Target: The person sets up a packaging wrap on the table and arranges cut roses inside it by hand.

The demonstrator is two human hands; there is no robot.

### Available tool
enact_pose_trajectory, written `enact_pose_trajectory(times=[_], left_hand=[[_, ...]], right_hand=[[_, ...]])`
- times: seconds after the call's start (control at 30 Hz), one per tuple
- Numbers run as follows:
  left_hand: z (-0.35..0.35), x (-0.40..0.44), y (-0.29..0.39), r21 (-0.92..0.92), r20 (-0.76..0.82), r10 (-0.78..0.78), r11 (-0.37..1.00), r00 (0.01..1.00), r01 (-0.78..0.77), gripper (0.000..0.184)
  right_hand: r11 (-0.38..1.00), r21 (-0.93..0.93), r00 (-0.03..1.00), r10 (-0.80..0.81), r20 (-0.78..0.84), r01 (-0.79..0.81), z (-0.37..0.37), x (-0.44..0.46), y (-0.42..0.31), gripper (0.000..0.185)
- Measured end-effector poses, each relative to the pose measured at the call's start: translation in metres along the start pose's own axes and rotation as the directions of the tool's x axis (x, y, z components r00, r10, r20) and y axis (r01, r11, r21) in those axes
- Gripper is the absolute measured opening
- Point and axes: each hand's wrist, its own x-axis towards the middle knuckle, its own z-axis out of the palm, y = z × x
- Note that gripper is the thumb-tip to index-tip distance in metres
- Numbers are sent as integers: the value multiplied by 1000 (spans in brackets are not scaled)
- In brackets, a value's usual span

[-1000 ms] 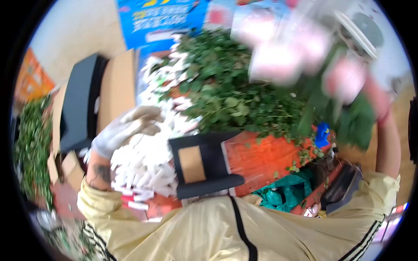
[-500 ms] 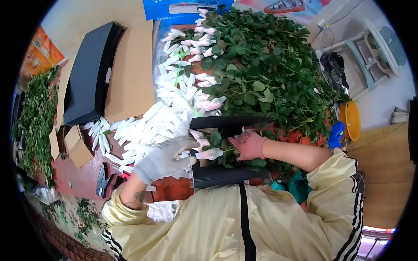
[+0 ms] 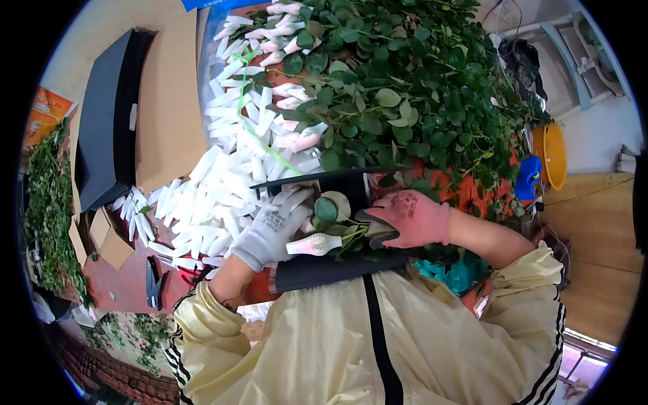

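Perhaps, its green stem clasped by the red-gloved right hand, the white-netted rosebud on ribbed black sheeting could be bruised if pressed by the grey-gloved left hand, grip unclear.

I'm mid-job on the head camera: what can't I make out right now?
All in the head view:
- Stem ends: hidden by the right hand, so its exact grip is unclear.
- Whatever lies beneath the left hand: hidden by that hand.
- Glove print: too small to read.
- Teal bag: partly hidden by the jacket.
- Blue sign: cut off by the top edge.
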Motion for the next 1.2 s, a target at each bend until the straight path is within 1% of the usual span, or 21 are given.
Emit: enact_pose_trajectory(times=[0.1, 0.17, 0.2, 0.33, 0.43, 0.5, 0.53, 0.57, 0.6, 0.63, 0.67, 0.73, 0.83, 0.87, 0.93, 0.97, 1.03, 1.07, 1.13, 1.17, 1.2], left_hand=[[1, 7, 0, -122, 3, -49, 991, 999, 49, 70], [-8, 14, -1, -220, 114, -48, 973, 992, 72, 64], [-2, 13, -6, -166, 75, 22, 986, 997, -9, 57], [3, 4, -13, -306, 216, -91, 939, 972, 156, 47], [0, -3, -3, -382, 108, -221, 891, 969, 246, 43], [-1, -4, 0, -458, 135, -289, 830, 948, 319, 37], [-2, -3, 3, -467, 173, -338, 799, 925, 379, 37], [0, -3, 3, -473, 212, -386, 763, 898, 440, 38], [23, -9, -11, -527, 192, -417, 720, 888, 452, 40], [45, -10, -23, -579, 178, -454, 669, 873, 466, 43], [29, -8, -9, -636, 260, -513, 547, 818, 545, 49], [30, -5, -7, -545, 187, -557, 627, 809, 557, 51], [8, 0, 1, -409, 168, -590, 688, 790, 600, 55], [12, 1, -4, -417, 179, -583, 684, 792, 598, 52], [27, -2, -10, -411, 197, -578, 684, 792, 602, 50], [30, -5, -11, -517, 211, -547, 641, 810, 567, 42], [44, -11, -17, -611, 217, -528, 583, 821, 536, 34], [55, -15, -22, -682, 64, -532, 594, 844, 426, 38], [12, -19, 3, -720, -27, -559, 586, 828, 372, 49], [11, -22, -2, -638, -124, -475, 711, 871, 296, 52], [7, -23, 1, -719, -42, -521, 608, 852, 336, 49]], right_hand=[[985, 170, 998, 21, 54, -30, -27, -13, -4, 59], [939, 343, 997, -9, 80, -18, -41, -20, -4, 58], [926, 378, 1000, 19, -3, -16, -41, -27, -2, 56], [954, 165, 923, 288, -255, -252, -61, -61, -12, 51], [924, 103, 657, 336, -675, -367, -85, -96, -17, 58], [889, 305, 329, 417, -847, -341, -102, -132, -5, 49], [894, 108, 285, 250, -925, -434, -121, -170, 18, 40], [749, 303, -58, 335, -940, -589, -156, -179, 4, 36], [787, 295, -144, 259, -955, -542, -186, -212, 13, 35], [591, 133, -85, 109, -990, -795, -217, -246, 14, 34], [628, 164, -188, 28, -982, -760, -237, -270, 14, 36], [693, 67, -118, -26, -993, -718, -268, -329, 14, 40], [766, 282, -131, 254, -958, -578, -253, -286, -11, 35], [749, 260, 16, 340, -940, -609, -234, -251, -20, 36], [756, -83, 516, 357, -779, -649, -177, -165, -31, 38], [783, -268, 726, 310, -614, -561, -146, -123, -34, 39], [817, -492, 946, 189, -263, -300, -84, -53, -37, 42], [809, -548, 976, 155, -150, -213, -60, -25, -36, 43], [785, -606, 991, 122, -55, -130, -28, 15, -27, 45], [791, -599, 992, 111, -57, -123, -18, 31, -25, 45], [826, -528, 979, 196, -59, -197, 1, 47, -17, 44]])
